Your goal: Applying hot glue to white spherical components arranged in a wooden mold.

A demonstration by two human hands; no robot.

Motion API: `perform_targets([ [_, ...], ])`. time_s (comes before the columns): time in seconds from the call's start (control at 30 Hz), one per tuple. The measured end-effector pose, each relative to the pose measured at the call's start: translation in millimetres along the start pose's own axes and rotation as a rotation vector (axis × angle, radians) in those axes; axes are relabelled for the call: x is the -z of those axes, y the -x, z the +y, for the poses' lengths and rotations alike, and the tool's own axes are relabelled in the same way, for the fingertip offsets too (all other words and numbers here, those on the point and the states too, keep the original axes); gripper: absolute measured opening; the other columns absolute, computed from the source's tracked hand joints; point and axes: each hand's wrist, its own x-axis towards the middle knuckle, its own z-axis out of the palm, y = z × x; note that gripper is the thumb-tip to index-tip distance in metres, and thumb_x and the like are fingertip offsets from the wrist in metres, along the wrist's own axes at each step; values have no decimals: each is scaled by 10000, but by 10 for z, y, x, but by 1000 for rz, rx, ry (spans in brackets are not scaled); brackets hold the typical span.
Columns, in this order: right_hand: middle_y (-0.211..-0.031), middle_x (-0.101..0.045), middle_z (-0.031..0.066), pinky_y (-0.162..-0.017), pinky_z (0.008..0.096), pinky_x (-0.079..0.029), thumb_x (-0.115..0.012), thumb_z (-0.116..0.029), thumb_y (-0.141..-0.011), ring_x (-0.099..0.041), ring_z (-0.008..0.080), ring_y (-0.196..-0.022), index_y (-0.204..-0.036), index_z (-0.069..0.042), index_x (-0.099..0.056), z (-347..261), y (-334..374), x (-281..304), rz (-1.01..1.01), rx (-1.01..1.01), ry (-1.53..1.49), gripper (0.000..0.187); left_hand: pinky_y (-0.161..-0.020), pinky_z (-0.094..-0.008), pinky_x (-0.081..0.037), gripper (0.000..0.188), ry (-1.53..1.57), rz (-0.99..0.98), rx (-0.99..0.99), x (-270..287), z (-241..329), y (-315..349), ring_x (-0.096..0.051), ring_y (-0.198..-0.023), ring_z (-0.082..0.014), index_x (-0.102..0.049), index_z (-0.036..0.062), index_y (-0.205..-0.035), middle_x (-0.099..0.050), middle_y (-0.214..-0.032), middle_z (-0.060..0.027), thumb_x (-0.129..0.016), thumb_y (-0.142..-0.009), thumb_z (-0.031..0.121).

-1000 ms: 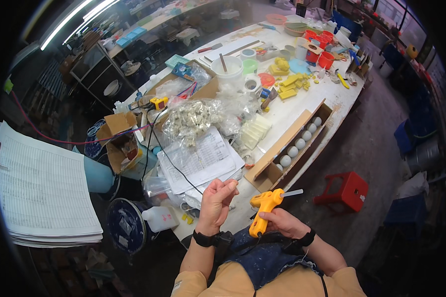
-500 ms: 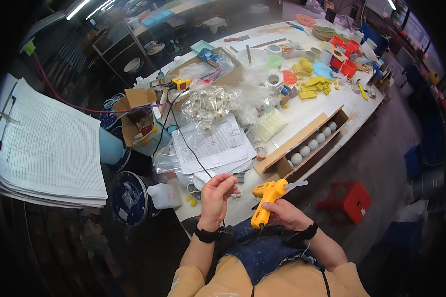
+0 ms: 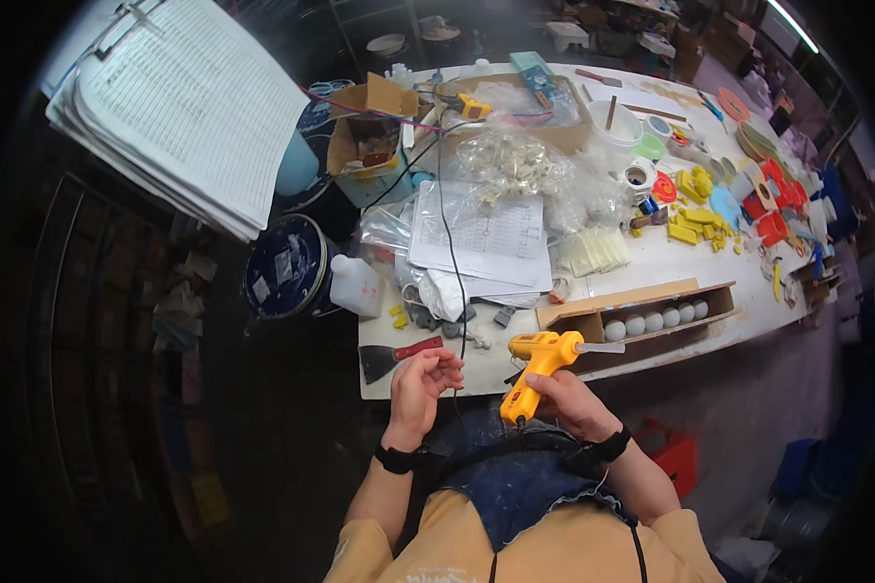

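My right hand [image 3: 571, 403] grips the handle of a yellow hot glue gun [image 3: 544, 374]. A pale translucent glue stick [image 3: 603, 348] juts from the gun's right end. My left hand [image 3: 420, 394] is raised to the left of the gun, its fingers curled in with the tips close together. Whether anything small is between them cannot be made out. A black cable [image 3: 446, 228] runs down the table right beside those fingertips. Just beyond my left hand lies a scraper with a red handle [image 3: 416, 348].
A long cardboard box [image 3: 666, 338] holds several white balls. Papers [image 3: 481, 238], a bag of pale pieces [image 3: 515, 163], yellow blocks [image 3: 695, 222] and red cups [image 3: 773, 228] crowd the table. A white bottle [image 3: 357, 285] and blue drum [image 3: 287, 267] stand left, below a clipboard [image 3: 180, 107].
The view has swung left, so the table sits further right and the scraper has come into sight. The glue gun stays in my right hand; my left hand stays raised and curled.
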Motion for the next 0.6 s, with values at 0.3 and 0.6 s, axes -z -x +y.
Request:
perform_targets([
  [0.3, -1099, -687, 155, -940, 321, -517, -619, -261, -978, -678, 215, -1010, -1181, 72, -544, -75, 162, 244, -92, -20, 119, 397, -1109, -351, -377, 534, -980, -189, 132, 1052, -1798, 884, -499, -1332, -256, -446, 46, -1477, -604, -1358, -135, -475, -1039, 350],
  [0.6, -1127, -683, 203, -958, 356, -517, -591, -245, -978, -682, 266, -1045, -1162, 79, -547, 22, 139, 514, -97, -35, 183, 376, -1079, -369, -421, 604, -1477, -18, 695, 2101, -2508, 1884, -542, -1295, -327, -551, -26, -1354, -588, -1356, -222, -598, -934, 404],
])
